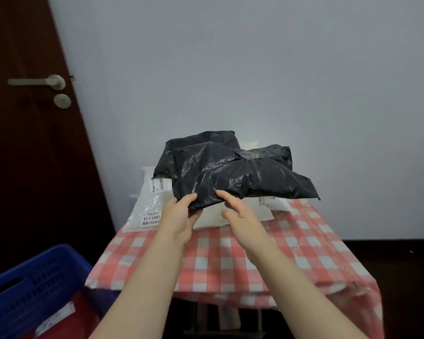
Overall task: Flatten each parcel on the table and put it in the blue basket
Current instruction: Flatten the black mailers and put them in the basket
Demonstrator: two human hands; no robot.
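Head view: a corner of the black parcel (242, 177) is pinched in the left grip (181, 216); the right grip (240, 216) is held open just beside it. The parcel is raised over the far end of the desk (255, 253). It is judged light, soft and slippery, best held at its edges. Open room is seen toward the blue basket (35, 277), off the near-left corner.

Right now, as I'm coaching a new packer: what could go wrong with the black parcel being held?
The left hand grips only one corner of the black parcel while the right hand is open, so it might slip. It overlaps a second black parcel, which pulling could drag along.
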